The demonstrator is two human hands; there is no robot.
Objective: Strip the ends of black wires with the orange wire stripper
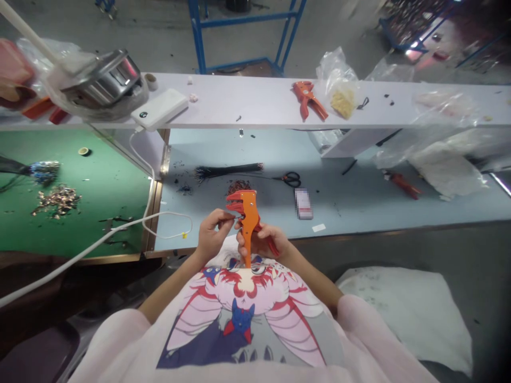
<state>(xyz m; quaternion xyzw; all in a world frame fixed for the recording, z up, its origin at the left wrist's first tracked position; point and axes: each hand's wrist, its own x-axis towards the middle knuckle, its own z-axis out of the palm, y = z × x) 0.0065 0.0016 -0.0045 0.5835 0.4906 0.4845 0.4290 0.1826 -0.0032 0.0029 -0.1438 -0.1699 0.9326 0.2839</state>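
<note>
My right hand (275, 240) is wrapped round the handles of an orange and red wire stripper (249, 213), held upright in front of my chest. Its red jaws point to the left. My left hand (215, 231) pinches a thin dark wire (236, 217), whose end meets the side of the tool just below the jaws. Whether the tool bites on the wire, I cannot tell. Behind the tool lie a pile of small copper-coloured scraps (238, 186) and a bundle of black wires (229, 170).
Black-handled scissors (291, 179) and a phone-like rectangle (304, 204) lie on the blue bench. Red pliers (404, 185) rest farther right. Above runs a white shelf (247, 101) with another red stripper (308, 100) and a white power bank (160, 109). A white cable (99, 242) crosses at left.
</note>
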